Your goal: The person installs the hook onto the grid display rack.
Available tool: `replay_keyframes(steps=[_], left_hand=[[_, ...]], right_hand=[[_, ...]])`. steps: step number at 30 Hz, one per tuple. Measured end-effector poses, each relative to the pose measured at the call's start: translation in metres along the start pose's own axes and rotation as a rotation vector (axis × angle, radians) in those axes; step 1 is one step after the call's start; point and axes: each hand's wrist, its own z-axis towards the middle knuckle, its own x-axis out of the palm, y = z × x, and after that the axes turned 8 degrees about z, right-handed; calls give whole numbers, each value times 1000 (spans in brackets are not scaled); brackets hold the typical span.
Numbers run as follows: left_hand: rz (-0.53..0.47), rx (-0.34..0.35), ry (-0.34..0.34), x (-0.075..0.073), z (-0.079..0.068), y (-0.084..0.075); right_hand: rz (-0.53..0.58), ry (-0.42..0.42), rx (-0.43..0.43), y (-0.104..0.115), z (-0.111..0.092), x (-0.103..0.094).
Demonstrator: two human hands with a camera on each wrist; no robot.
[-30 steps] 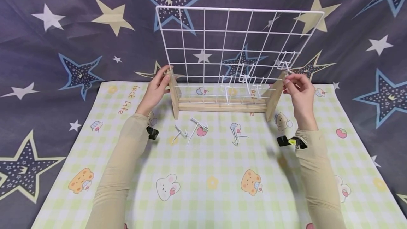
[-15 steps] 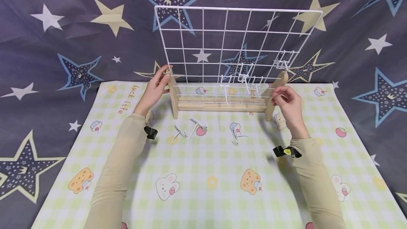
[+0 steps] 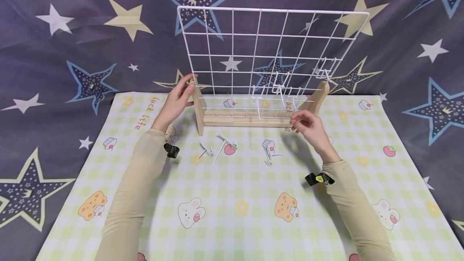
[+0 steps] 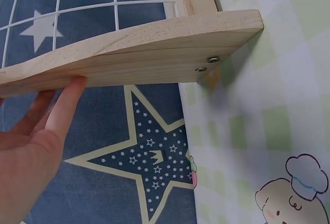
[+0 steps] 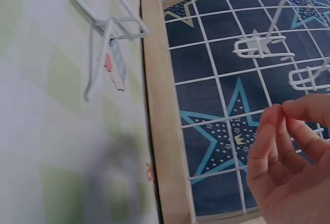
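Note:
A white wire grid rack (image 3: 233,45) leans back in a wooden stand (image 3: 250,121). My left hand (image 3: 177,102) holds the top of the stand's left side piece (image 4: 139,54), one fingertip touching its outer face; some fingers are hidden behind the wood. In front of the stand's right end, my right hand (image 3: 308,128) hovers with loosely curled fingers, thumb and index tips together, nothing visible between them. Several white wire hooks hang on the grid's lower right, including an upper hook (image 3: 322,74) and a middle hook (image 3: 278,88).
Loose white hooks lie before the stand: a left hook (image 3: 206,151), a longer hook (image 3: 224,144) and a right hook (image 3: 269,154). The checked tablecloth (image 3: 239,184) covers the table. A dark star-patterned curtain (image 3: 90,51) hangs close behind.
My right hand has come away from the upper right hook and moved down and left to the stand's front. My left hand stays on the left side piece.

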Motion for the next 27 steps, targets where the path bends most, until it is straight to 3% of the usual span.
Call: replay_keyframes(steps=[3,10,18,27], left_hand=[[-17,0,11,-1,1,-3],[2,0,20,-2,-8,-31],[2,12,34,-3,-10,-32],[-1,8,29,-3,-9,-26]], right_hand=[[-19,52,25,-3,0,2],[-93,220,24,-11,-1,7],[-161,465,47,-22,-7,14],[-116,571,47,-30,-8,22]])
